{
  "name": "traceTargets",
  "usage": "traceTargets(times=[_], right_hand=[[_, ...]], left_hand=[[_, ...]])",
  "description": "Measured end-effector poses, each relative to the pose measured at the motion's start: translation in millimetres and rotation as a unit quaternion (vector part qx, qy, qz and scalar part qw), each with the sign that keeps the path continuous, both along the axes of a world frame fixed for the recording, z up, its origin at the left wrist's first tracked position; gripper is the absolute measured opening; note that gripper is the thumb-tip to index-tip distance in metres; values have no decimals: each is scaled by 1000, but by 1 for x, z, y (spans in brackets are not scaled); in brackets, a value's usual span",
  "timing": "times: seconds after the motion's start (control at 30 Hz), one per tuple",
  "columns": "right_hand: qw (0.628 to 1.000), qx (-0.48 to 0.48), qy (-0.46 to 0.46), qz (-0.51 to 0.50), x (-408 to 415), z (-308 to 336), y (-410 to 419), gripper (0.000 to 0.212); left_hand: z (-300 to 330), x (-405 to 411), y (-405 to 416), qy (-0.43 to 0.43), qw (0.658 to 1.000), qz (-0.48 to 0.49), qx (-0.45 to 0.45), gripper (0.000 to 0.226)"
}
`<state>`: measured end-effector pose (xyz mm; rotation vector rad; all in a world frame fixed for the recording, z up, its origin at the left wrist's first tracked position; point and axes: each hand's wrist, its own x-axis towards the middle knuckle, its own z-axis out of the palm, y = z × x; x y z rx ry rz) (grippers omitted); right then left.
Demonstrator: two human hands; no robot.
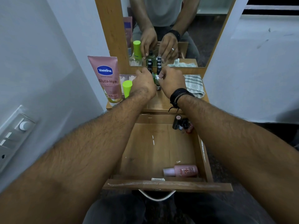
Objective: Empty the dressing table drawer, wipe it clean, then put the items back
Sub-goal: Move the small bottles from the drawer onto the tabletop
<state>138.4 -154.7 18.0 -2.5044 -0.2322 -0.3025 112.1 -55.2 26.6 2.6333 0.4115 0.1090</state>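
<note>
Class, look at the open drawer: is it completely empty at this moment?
No. A pink bottle lies at the front of the drawer, and a few small dark containers sit in its back right corner.

A mirror (181, 21) in a wooden frame (111, 29) stands in front of me, its glass reflecting a grey shirt and a dark floor. To my left, a switch panel (14, 136) with a round white knob (24, 125) sits on the pale wall (40, 54). On my right wrist I wear a bundle of black cord bracelets (178, 95). My dark trousers (121, 210) fill the bottom of the view.
</note>
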Motion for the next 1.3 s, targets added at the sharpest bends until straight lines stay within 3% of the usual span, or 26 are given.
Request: traceTargets(times=[0.67,0.97,1.17,1.3], right_hand=[[1000,10,5,10,-5,-4,-5,13],[1000,27,-4,11,-26,18,-26,18],[999,34,-15,-12,-66,22,-63,19],[999,3,23,-34,-95,8,-94,20]], left_hand=[[4,-10,-3,-14,1000,-3,-2,63],[21,-33,-8,-61,998,-23,-25,66],[21,-62,-25,-92,992,-78,-21,56],[6,-81,-41,-86,986,-142,-1,31]])
